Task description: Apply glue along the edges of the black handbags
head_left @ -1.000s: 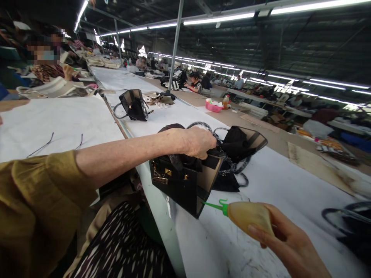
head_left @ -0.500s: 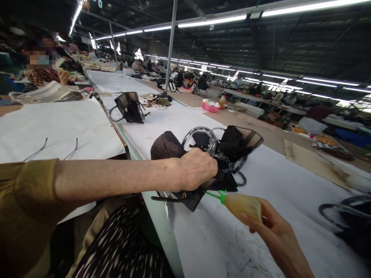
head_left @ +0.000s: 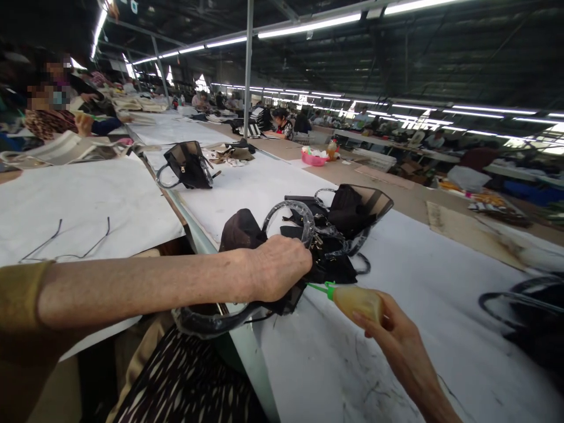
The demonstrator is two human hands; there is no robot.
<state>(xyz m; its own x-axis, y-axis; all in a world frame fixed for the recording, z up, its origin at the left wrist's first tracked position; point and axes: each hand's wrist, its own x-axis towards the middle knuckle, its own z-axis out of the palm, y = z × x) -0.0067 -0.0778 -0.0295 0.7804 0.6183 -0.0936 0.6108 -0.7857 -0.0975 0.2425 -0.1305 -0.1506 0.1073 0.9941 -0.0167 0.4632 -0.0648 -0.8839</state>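
Observation:
My left hand (head_left: 282, 265) is closed on a black handbag (head_left: 242, 230) that lies at the near edge of the white-covered table; its fingertips are hidden behind the knuckles. One plastic-wrapped handle stands up beyond the hand, and another wrapped handle (head_left: 211, 322) hangs over the table edge below my forearm. My right hand (head_left: 388, 323) grips a squeeze bottle (head_left: 359, 302) of yellowish liquid with a green nozzle. The nozzle tip points left at the bag's edge beside my left hand; whether it touches cannot be made out.
Another black handbag (head_left: 359, 211) with wrapped handles lies just beyond. A smaller-looking black bag (head_left: 187, 164) stands farther left, and dark bags (head_left: 529, 329) sit at the right edge. Eyeglasses (head_left: 66, 241) rest on the left table. A pink basket (head_left: 314, 157) stands farther back. Co-workers sit beyond.
My left hand and the held bag have shifted left and toward me, and a wrapped handle now shows below my forearm. The bottle has moved slightly left and up with my right hand.

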